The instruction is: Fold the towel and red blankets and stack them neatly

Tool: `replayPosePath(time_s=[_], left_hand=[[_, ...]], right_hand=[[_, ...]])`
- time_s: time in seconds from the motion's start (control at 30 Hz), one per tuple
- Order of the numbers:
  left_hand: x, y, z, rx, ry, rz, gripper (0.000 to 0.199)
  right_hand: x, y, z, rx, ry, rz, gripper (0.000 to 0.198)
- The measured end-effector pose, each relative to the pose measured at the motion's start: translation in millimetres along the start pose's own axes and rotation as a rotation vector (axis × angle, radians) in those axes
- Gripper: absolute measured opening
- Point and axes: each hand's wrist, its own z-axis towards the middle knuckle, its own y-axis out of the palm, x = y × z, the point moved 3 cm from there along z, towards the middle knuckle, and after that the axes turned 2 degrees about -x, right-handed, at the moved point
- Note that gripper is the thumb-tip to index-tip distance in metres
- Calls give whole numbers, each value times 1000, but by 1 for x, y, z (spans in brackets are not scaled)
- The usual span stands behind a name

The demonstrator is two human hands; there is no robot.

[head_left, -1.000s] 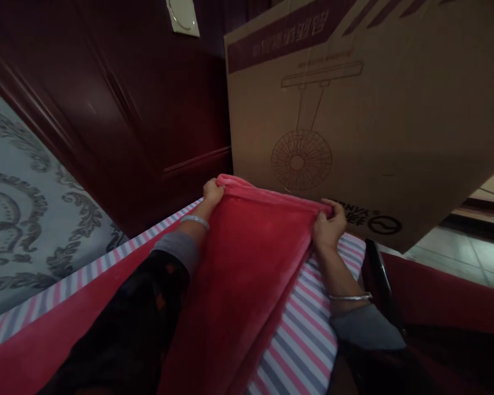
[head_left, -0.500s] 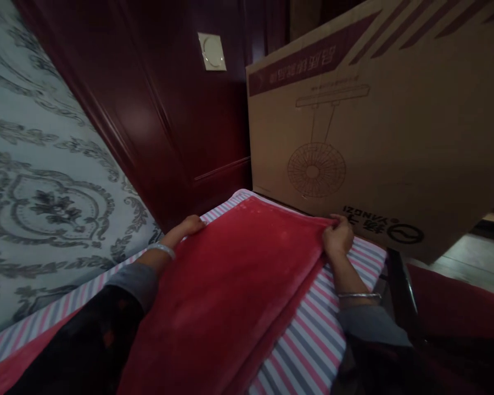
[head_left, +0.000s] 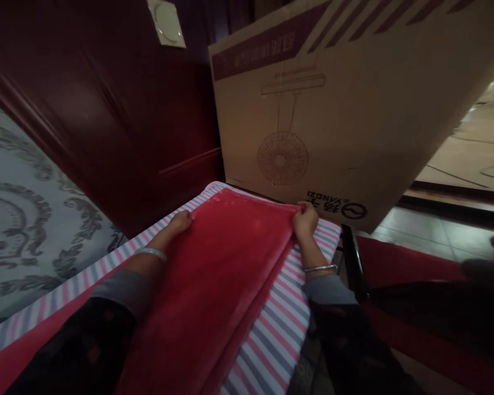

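Note:
A folded red plush blanket (head_left: 234,258) lies over a sheet with pink, grey and white stripes (head_left: 271,340). At its far right corner, my right hand (head_left: 306,222) is closed with the edge pinched between thumb and fingers. My left hand (head_left: 181,222) is curled on the blanket's left edge, its fingertips partly hidden. Both wrists wear silver bangles. Along the right side, the blanket's folded layers show one above the other.
A large cardboard box (head_left: 354,126) printed with a fan stands behind the bed's end. Dark red panelling (head_left: 148,109) with a white switch plate (head_left: 167,23) rises at the far left, beside patterned wallpaper (head_left: 20,219). A dark chair-like frame (head_left: 353,260) is at right.
The view has swung to the right and down, so the scene sits further left. Both hands keep their places on the blanket's edges.

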Motion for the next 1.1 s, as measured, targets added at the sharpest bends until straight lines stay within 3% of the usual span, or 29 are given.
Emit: replayPosePath(time_s=[0.2,0.3,0.37,0.43,0.57,0.8,1.1], left_hand=[[36,0,-36,8,166,152,41],[48,10,-79,-34,203,169,28],[54,25,-119,-105,264,194,21],[60,46,-163,-271,418,251,26],[60,76,-216,-411,464,346,34],[56,83,-212,-309,404,387,34],[59,89,-231,-348,459,440,36]], right_hand=[[2,-1,0,-31,9,-82,43],[1,-1,0,-47,19,-99,41],[0,-1,0,-71,25,-116,38],[-3,-2,-1,-102,27,-139,35],[-7,-11,-5,-149,10,-194,30],[-7,-29,-7,-197,-9,-292,26],[-6,-32,3,-300,11,-335,26]])
